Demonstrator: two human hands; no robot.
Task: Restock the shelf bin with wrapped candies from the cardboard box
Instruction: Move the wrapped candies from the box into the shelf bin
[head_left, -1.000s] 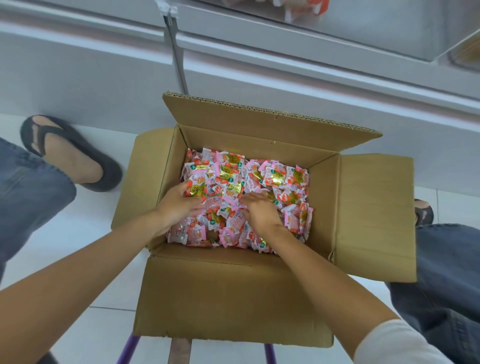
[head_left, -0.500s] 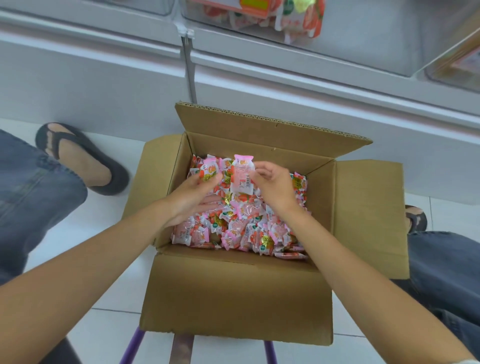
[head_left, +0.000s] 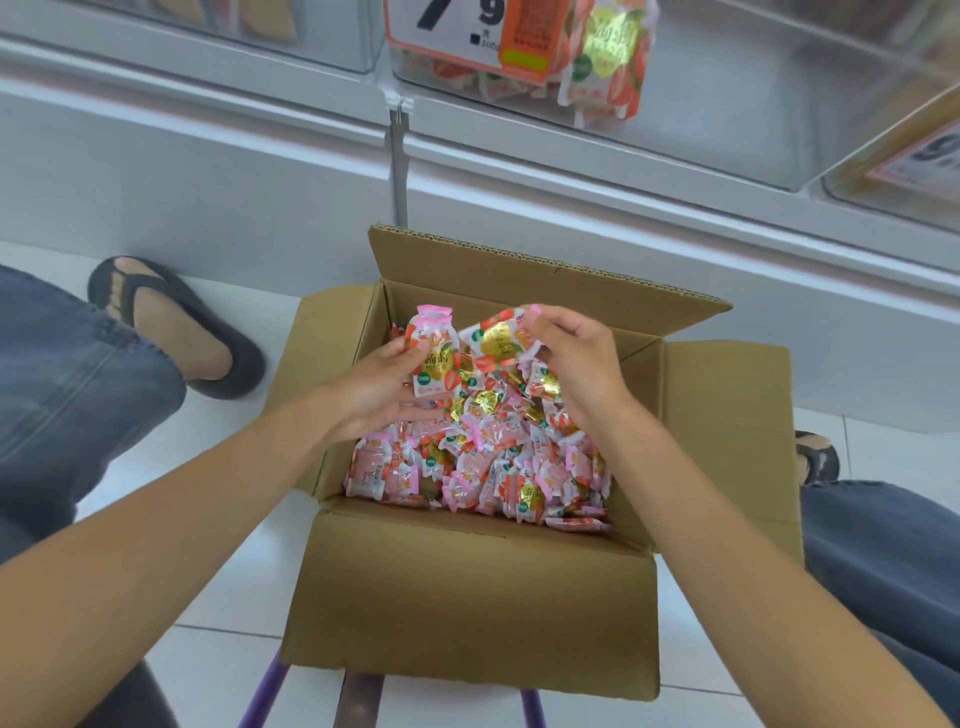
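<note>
In the head view, an open cardboard box (head_left: 467, 597) is seen at the centre of the frame and down toward 6 o'clock, its flaps folded outward, and it is filled with wrapped candies (head_left: 483, 462) in pink, red and gold. Above the heap, toward the box's 12 o'clock wall, both hands are raised. The left hand (head_left: 379, 387) is turned palm up, and a pink packet (head_left: 434, 358) is pinched upright between its thumb and curled fingers. The right hand (head_left: 576, 358) is held just beside it at 3 o'clock, and a gold-labelled packet (head_left: 496, 338) is gripped at the top edge by its bent fingers; more candies are bunched under its palm. The clear shelf bin (head_left: 727, 104) is found at 12 to 1 o'clock, with a few matching candies and a price tag (head_left: 447, 31) at its front. A sandalled foot (head_left: 171, 327) is rested on the tiled floor (head_left: 234, 597) at 9 o'clock, and purple legs (head_left: 262, 696) are visible under the box.
</note>
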